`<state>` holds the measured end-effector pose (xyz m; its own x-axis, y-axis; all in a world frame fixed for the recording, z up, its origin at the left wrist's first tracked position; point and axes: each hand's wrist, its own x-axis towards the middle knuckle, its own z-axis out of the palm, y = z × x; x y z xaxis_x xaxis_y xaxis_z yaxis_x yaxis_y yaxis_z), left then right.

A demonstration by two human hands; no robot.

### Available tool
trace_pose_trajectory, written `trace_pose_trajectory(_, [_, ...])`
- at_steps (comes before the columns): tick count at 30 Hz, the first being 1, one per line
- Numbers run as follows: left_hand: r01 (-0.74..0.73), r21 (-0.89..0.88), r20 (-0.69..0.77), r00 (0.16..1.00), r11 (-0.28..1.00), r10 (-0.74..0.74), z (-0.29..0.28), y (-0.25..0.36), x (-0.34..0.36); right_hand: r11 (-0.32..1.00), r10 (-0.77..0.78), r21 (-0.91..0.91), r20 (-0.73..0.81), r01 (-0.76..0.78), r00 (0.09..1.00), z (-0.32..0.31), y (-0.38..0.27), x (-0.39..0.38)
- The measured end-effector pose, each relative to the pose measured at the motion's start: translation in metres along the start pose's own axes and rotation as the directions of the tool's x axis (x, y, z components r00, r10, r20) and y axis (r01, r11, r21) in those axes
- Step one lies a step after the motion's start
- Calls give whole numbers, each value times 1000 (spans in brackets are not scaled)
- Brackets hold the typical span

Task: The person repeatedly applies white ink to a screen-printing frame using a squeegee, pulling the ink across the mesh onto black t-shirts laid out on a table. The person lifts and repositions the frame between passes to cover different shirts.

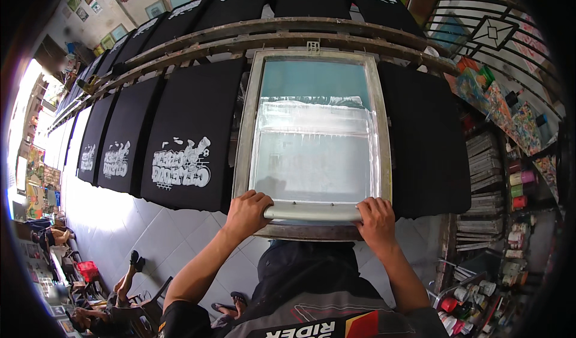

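Note:
A pale metal-framed printing screen (247, 128) lies flat in front of me, its mesh smeared with white ink. A long squeegee (312, 212) with a light handle rests at the near edge of the screen. My left hand (247, 213) grips its left end and my right hand (377, 218) grips its right end. Black shirts on boards lie to both sides; the one just left (186, 140) carries a white printed design, the one to the right (426, 140) shows plain black.
A curved wooden rail (270, 32) runs behind the screen with more black shirts beyond. Shelves of stacked frames and ink pots (486, 170) stand at right. A person sits on the tiled floor at lower left (120, 290).

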<state>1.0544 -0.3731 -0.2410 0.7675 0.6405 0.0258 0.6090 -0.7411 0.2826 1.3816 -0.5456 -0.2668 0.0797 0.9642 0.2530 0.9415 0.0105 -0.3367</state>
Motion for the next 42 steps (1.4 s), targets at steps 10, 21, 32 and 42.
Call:
trace_pose_trajectory(10, [-139, 40, 35, 990, 989, 137, 7, -17, -2, 999, 45, 14, -139, -44, 989, 30, 5, -8])
trace_pose_trajectory(21, [86, 101, 14, 996, 991, -88, -26, -80, 150, 992, -88, -106, -152, 72, 985, 34, 78, 145])
trace_pose_trajectory(32, [40, 39, -186, 982, 998, -32, 11, -97, 172, 999, -12, -54, -173, 3, 985, 66, 93, 170])
trace_pose_trajectory(42, [-61, -32, -235, 971, 998, 52, 42, 1, -40, 998, 13, -58, -177, -24, 984, 48, 10, -51])
